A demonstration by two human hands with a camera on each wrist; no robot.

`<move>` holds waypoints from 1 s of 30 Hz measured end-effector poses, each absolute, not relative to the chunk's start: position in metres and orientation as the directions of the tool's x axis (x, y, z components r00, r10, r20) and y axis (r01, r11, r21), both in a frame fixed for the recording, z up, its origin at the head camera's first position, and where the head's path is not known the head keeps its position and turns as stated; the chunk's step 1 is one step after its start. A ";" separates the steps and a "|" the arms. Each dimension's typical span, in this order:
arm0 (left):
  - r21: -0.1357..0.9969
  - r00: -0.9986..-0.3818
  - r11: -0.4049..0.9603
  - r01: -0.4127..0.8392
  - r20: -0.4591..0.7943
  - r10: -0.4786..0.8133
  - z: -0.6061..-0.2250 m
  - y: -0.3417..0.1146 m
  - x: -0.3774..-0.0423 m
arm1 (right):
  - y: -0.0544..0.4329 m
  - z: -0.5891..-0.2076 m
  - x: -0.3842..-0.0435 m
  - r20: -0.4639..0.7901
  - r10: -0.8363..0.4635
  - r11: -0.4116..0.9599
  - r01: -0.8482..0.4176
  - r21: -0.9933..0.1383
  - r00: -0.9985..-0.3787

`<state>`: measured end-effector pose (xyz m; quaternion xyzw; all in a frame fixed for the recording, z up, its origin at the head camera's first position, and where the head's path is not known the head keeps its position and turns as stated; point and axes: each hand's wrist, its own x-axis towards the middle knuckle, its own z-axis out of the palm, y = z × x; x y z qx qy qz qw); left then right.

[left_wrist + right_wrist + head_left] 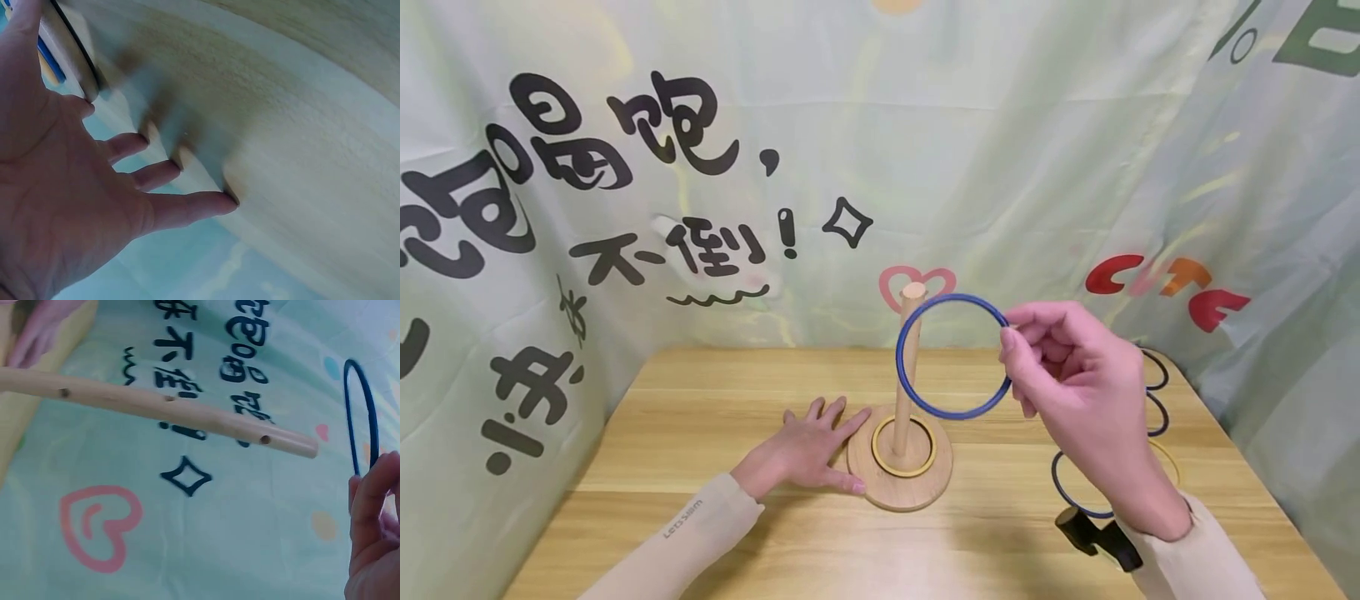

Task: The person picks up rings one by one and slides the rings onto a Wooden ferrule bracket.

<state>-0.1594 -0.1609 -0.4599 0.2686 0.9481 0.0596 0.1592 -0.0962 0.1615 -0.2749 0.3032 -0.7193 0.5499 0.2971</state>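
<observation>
My right hand (1075, 375) pinches a blue ring (955, 415) between thumb and index finger at the ring's right edge. The ring is held upright in the air, near the top of a wooden peg (901, 425). In the right wrist view, the ring (374, 425) is apart from the peg, past its tip (306, 445). A yellow ring (904, 474) lies around the peg's foot on the round wooden base (901, 498). My left hand (805, 450) rests with spread fingers at the base's left side; its thumb touches the rim. In the left wrist view, its fingertips (228, 201) meet the tabletop.
On the right side of the wooden table (1000, 542) lie several rings: a blue one (1060, 483), a yellow one (1172, 458) and dark ones (1167, 412), partly hidden by my right arm. A black object (1097, 537) is at the right wrist. A printed curtain (820, 125) stands behind.
</observation>
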 end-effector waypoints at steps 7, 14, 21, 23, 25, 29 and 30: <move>0.202 -0.804 0.844 0.496 -0.261 0.535 -0.462 -0.162 -0.160 | 0.146 -0.262 -0.108 0.682 -0.044 0.241 -0.670 -0.702 -0.730; 0.186 -0.805 0.841 0.509 -0.244 0.541 -0.462 -0.163 -0.161 | 0.141 -0.274 -0.128 0.585 -0.036 0.263 -0.573 -0.776 -0.810; 0.172 -0.800 0.838 0.518 -0.251 0.545 -0.462 -0.162 -0.162 | 0.140 -0.299 -0.143 0.526 -0.036 0.301 -0.511 -0.805 -0.850; 0.171 -0.800 0.840 0.515 -0.256 0.542 -0.462 -0.162 -0.162 | 0.139 -0.307 -0.147 0.514 -0.046 0.299 -0.502 -0.811 -0.857; 0.171 -0.802 0.842 0.511 -0.257 0.539 -0.461 -0.162 -0.161 | 0.138 -0.316 -0.149 0.501 -0.053 0.297 -0.493 -0.818 -0.864; 0.174 -0.804 0.843 0.508 -0.255 0.537 -0.461 -0.162 -0.161 | 0.136 -0.337 -0.153 0.452 -0.070 0.316 -0.450 -0.835 -0.889; 0.174 -0.805 0.843 0.508 -0.253 0.537 -0.460 -0.162 -0.160 | 0.135 -0.343 -0.154 0.439 -0.077 0.326 -0.438 -0.838 -0.895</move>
